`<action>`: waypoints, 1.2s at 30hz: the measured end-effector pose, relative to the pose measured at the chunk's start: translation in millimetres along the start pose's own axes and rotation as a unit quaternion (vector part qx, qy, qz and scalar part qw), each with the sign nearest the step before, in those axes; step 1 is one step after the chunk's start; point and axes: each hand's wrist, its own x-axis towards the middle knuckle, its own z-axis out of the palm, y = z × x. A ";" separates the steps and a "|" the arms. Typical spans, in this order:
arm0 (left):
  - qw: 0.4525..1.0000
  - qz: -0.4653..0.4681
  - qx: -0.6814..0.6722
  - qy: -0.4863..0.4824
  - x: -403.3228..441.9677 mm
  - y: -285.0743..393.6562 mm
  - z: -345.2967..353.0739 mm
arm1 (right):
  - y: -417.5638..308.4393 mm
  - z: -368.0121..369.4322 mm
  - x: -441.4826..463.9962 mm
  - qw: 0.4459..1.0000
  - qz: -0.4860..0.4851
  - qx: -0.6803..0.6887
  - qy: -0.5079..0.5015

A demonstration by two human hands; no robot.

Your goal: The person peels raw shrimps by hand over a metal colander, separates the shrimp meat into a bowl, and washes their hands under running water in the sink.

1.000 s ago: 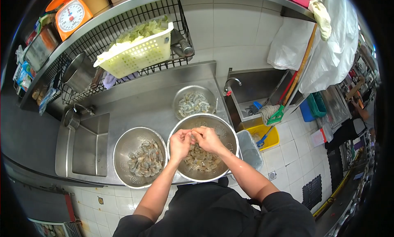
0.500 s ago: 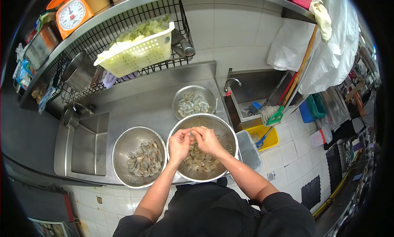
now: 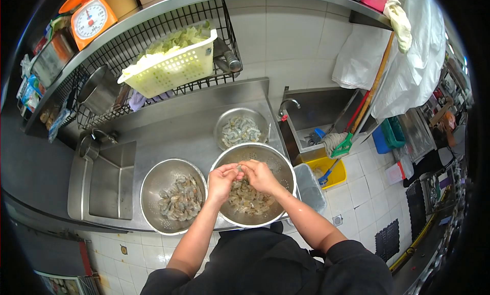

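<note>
Over the right colander, my left hand and my right hand meet with pinched fingertips around a small greyish shrimp, mostly covered by the fingers. Beneath them lie many brownish shrimp pieces in that colander. To the left, a second colander holds a pile of grey-brown shrimp. Behind the right colander, a smaller metal bowl contains paler, bluish-grey shrimp.
A metal sink is at the left end of the steel counter. Above hangs a wire rack with a yellow-green basket of leaves. A clear plastic tub stands right of the colander, near a yellow bucket and mop.
Both hands stay together over the right colander, with only slight shifts of the fingers and left wrist. The bowls have not moved relative to the counter.
</note>
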 end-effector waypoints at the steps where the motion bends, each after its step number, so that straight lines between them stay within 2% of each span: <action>1: 1.000 -0.001 0.000 0.000 -1.3 1.3 1.5 | 0.6 -0.1 0.6 1.000 0.023 0.016 -0.004; 3: 0.995 0.030 0.091 0.000 -2.9 3.6 3.6 | -1.6 -1.7 1.1 1.000 0.007 0.002 -0.012; 7: 0.993 0.039 0.114 0.006 -1.5 6.0 6.4 | -3.3 -2.1 2.1 0.998 -0.038 -0.046 -0.015; 9: 0.990 0.040 0.133 0.008 1.5 5.3 4.7 | -5.8 0.2 0.5 0.999 -0.036 -0.020 -0.027; 11: 0.994 0.030 0.105 0.009 4.6 -2.2 1.5 | -6.3 0.9 1.9 0.999 -0.035 0.005 -0.040; 15: 0.998 0.024 0.036 0.035 1.6 -5.4 3.3 | -8.7 -1.4 5.5 0.998 -0.036 -0.042 -0.034; 19: 0.999 0.026 0.027 0.010 -0.4 -2.4 2.9 | -10.7 -2.1 4.1 0.998 -0.043 -0.040 0.010; 24: 0.997 0.032 0.068 0.023 -2.8 5.4 2.0 | -12.5 0.2 3.8 0.998 -0.052 -0.044 -0.014; 29: 0.998 0.036 0.051 0.030 -0.6 2.5 0.2 | -21.0 -0.9 3.0 0.996 -0.071 -0.048 -0.032; 36: 0.998 0.044 0.038 0.037 -3.4 3.4 1.5 | -24.9 6.9 -1.6 0.985 -0.081 -0.151 -0.008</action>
